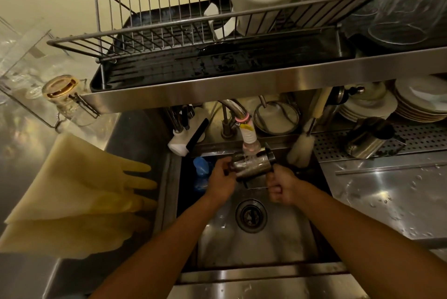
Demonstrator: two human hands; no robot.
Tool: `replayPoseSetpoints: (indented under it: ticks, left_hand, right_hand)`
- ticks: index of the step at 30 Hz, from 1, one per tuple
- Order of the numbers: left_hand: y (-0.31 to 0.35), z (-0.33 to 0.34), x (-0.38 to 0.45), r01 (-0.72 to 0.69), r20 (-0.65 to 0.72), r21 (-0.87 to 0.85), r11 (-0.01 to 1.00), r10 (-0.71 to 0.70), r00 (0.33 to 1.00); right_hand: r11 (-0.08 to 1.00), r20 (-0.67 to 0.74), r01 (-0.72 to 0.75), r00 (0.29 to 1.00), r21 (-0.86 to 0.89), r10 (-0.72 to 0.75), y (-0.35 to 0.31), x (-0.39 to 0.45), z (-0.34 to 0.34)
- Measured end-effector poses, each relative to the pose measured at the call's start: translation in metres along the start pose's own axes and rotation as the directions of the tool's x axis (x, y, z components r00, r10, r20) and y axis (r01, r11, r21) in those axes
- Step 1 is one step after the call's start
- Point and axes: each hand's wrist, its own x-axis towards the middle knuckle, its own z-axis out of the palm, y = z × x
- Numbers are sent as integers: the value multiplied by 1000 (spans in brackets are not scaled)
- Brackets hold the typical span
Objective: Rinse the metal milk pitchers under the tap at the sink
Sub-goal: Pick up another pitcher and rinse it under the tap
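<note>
A metal milk pitcher (pixel 251 165) lies on its side over the steel sink (pixel 278 238), directly under the tap's white ribbed nozzle (pixel 250 139). Water runs onto the pitcher's wall. My left hand (pixel 221 181) grips the pitcher's left end. My right hand (pixel 280 186) is closed around its handle on the right. A second metal pitcher (pixel 365 141) rests tipped over on the perforated drain tray at the right.
Yellow rubber gloves (pixel 79 192) hang over the counter at the left. A blue sponge (pixel 200 170) sits in the sink's left corner, a bottle brush (pixel 301 151) at its back edge. Stacked plates (pixel 420 105) stand at the right. A dish rack shelf (pixel 217 86) overhangs the tap.
</note>
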Motion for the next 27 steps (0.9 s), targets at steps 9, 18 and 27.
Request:
replayPoseSetpoints:
  ticks: [9,18,27]
  left_hand:
    - [2,4,1,72,89,-10,997,-71,993]
    - [34,-12,10,10,-146,-225,974,-44,988]
    - [82,-57,46,65,-394,-253,965,-164,904]
  right_hand:
    - [635,-141,253,853,-730,-502,-9,-2,12]
    - [572,-227,155,811,-806,-540,-9,7,11]
    - [544,-221,160,793,-823,-568,-2,5,15]
